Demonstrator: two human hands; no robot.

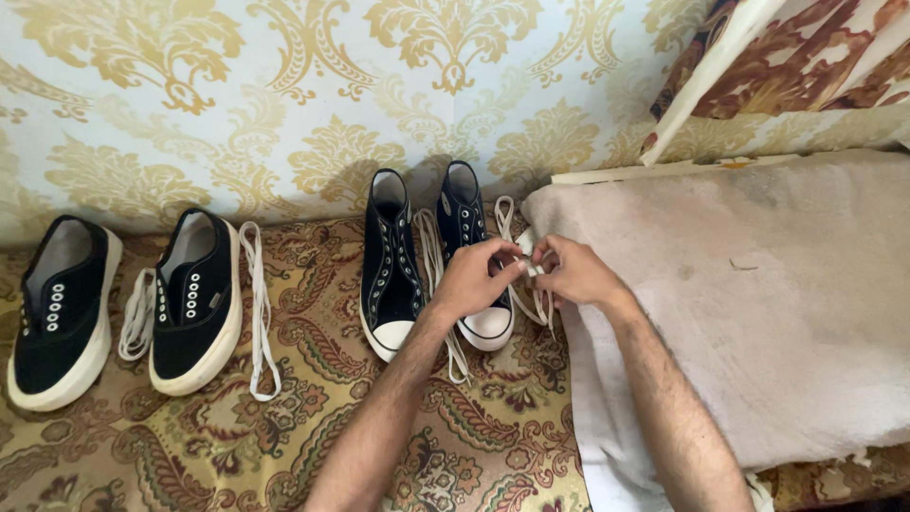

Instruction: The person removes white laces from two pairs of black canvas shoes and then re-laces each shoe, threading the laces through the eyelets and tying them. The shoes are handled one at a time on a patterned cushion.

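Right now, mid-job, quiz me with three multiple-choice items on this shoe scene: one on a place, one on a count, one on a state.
1. Where does the pair of high-top sneakers stand?
A. Against the patterned wall, beside the beige blanket
B. On top of the blanket
C. At the far left of the carpet

2. How many black shoes are in view?
A. Two
B. Four
C. Six

3. What state are the low-top shoes in?
A. Fully laced and tied
B. Unlaced, with white laces lying loose beside them
C. Turned upside down

Answers:
1 A: the high-tops sit by the wall, next to the blanket's edge.
2 B: two low-tops at left, two high-tops in the middle.
3 B: their eyelets are bare and the laces lie on the carpet.

Both the left hand and the right hand pinch a white lace over the high-tops.
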